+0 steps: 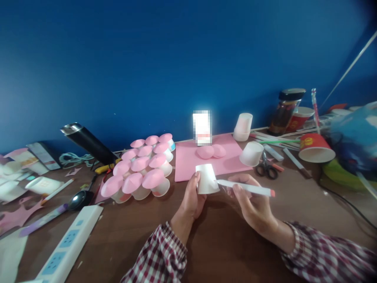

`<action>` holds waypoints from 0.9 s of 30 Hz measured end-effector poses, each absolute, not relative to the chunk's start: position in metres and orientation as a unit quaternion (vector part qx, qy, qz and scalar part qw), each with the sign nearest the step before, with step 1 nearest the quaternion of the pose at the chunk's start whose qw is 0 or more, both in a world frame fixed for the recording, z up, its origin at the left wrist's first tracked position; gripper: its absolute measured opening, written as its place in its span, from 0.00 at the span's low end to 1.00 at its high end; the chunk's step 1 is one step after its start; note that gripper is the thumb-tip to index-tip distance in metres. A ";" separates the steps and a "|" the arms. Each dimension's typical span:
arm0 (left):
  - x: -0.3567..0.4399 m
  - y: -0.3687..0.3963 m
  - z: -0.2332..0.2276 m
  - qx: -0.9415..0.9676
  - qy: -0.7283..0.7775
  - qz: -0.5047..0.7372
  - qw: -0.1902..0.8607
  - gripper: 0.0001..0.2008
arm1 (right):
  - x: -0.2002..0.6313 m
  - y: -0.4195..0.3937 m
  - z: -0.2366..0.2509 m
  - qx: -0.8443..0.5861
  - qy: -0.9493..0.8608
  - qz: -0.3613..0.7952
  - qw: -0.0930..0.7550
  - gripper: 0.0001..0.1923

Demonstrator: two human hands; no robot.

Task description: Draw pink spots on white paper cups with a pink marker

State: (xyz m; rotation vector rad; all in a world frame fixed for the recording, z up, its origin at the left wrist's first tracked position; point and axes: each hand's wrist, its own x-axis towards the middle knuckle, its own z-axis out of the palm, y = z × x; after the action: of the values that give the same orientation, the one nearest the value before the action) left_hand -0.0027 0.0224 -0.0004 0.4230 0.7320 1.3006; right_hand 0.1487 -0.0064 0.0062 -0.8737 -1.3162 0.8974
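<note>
My left hand (193,198) grips a white paper cup (207,179) turned bottom-up above the table. In my right hand (255,202) is a white marker pen (247,187) with an orange-pink end. Its tip points left and meets, or nearly meets, the cup's side near the rim. Behind the held cup lies a pink paper sheet (188,161) with pink paper discs (205,151) on it. Another white cup (251,154) sits at the sheet's right edge. On the left stand several cups topped with shallow pink paper cones (132,181).
Black scissors (266,169) and loose markers (296,159) lie right, near a red paper cup (316,148) and a lidded jar (287,110). Stacked white cups (244,126) stand by the blue wall. Leftward are a power strip (70,241), a ladle-like utensil (78,199) and a black tumbler (88,141).
</note>
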 end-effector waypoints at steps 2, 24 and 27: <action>-0.002 0.023 0.001 0.178 0.336 0.586 0.715 0.12 | 0.148 -0.007 0.006 -0.379 -0.576 0.385 0.613 0.07; 0.001 0.021 -0.004 0.237 0.346 0.584 0.695 0.20 | 0.155 -0.013 0.011 -0.407 -0.682 0.299 0.528 0.04; 0.001 0.021 -0.004 0.239 0.348 0.584 0.693 0.21 | 0.155 -0.013 0.010 -0.406 -0.685 0.298 0.526 0.04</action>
State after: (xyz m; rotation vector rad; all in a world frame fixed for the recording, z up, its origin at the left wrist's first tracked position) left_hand 0.0013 0.0208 -0.0040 0.5347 0.7780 1.3046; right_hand 0.1553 -0.0126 0.0097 -0.9715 -1.6378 0.7136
